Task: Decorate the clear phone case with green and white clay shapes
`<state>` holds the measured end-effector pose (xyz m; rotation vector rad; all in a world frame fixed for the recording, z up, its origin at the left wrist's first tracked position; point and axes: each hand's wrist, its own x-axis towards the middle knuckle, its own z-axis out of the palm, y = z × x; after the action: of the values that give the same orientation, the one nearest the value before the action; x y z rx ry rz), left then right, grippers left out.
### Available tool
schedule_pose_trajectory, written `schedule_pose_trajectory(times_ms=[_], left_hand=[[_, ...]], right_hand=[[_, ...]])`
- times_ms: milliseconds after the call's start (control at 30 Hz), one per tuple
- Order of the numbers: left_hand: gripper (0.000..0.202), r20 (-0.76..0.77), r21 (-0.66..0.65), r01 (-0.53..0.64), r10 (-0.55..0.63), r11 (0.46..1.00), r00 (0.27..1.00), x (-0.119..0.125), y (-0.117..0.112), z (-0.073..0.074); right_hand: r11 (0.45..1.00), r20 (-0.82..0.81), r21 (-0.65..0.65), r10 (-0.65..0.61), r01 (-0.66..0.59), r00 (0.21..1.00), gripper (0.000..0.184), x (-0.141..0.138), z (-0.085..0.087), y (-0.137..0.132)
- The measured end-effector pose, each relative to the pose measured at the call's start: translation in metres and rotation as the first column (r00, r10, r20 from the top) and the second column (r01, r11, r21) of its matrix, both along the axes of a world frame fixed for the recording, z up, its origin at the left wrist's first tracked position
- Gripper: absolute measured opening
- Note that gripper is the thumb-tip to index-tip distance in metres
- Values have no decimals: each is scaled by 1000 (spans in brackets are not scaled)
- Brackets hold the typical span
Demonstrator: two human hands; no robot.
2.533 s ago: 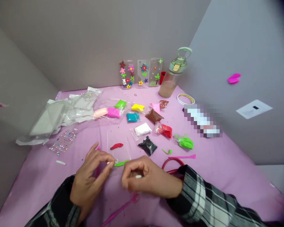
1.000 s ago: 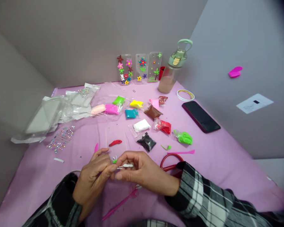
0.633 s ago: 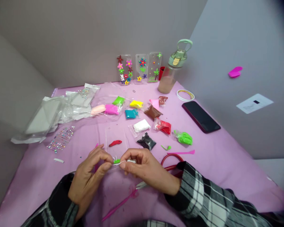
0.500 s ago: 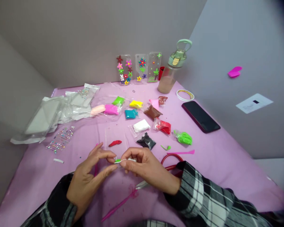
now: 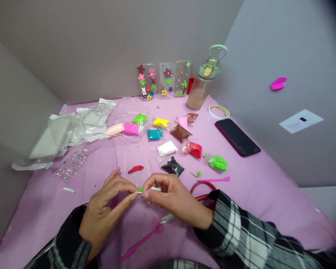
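Note:
My left hand (image 5: 109,207) and my right hand (image 5: 173,200) meet at the near middle of the pink table (image 5: 268,194). Both pinch a small green clay piece (image 5: 140,189) between fingertips. My right fingers also close round a small white clay bit (image 5: 154,189). Just beyond the fingers lies a clear phone case (image 5: 136,164) with a red clay shape (image 5: 136,169) on it.
Small clay bags lie in the middle, among them white (image 5: 167,148), black (image 5: 172,166), red (image 5: 192,148) and green (image 5: 217,162). Decorated cases (image 5: 164,79) and a bottle (image 5: 204,80) stand at the back. A phone (image 5: 237,137) lies right, plastic packaging (image 5: 61,132) left, red scissors (image 5: 203,190) by my right wrist.
The green strip that lay on the case is now pinched short between both hands. My hands have drawn together and the white bit has come into my right fingers.

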<state>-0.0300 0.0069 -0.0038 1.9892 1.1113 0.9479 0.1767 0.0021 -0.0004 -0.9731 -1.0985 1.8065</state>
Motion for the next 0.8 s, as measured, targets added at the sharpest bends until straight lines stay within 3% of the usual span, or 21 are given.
schedule_pose_trajectory(times_ms=[267, 467, 800], left_hand=[[8, -17, 35, -26, 26, 999, 1000, 3, 0, 1], [15, -73, 75, -65, 71, 995, 995, 4, -4, 0], [14, -128, 234, 1, 30, 972, 991, 11, -6, -2]], right_hand=[[997, 18, 64, -34, 32, 999, 20, 0, 0, 1], [999, 22, 30, -35, 34, 999, 16, -1, -2, 2], [1000, 18, -7, -27, 27, 999, 14, -3, -4, 0]])
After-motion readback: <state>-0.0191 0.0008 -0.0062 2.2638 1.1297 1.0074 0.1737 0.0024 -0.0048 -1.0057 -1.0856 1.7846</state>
